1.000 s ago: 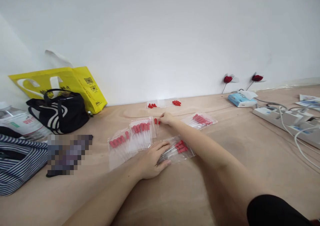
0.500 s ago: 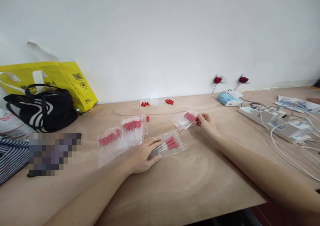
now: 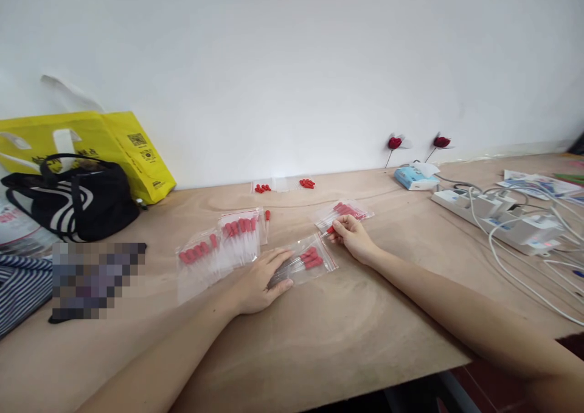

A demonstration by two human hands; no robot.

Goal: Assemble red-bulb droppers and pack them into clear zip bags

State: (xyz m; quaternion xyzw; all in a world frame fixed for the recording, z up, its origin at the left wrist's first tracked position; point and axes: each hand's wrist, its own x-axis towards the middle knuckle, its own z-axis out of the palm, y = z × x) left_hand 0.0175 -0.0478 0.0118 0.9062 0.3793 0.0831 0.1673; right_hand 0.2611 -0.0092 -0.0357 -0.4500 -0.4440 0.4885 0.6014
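Hands [image 3: 260, 282] [image 3: 351, 238] rest on dropper bags [image 3: 303, 261] atop plywood table [image 3: 365, 340] against white wall [image 3: 292, 66]

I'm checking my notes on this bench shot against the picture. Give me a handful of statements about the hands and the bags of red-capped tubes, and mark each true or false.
1. The left hand lies flat on a clear bag of red-capped tubes. True.
2. The right hand is at the bag farther back, with a red cap at its fingertips. True.
3. The right hand rests on the power strip. False: the strip lies well off to that hand's right, untouched.
4. The yellow bag lies flat in the middle of the table. False: it leans against the wall behind the black bag.
5. Both bags under the hands are empty. False: each holds red-capped tubes.
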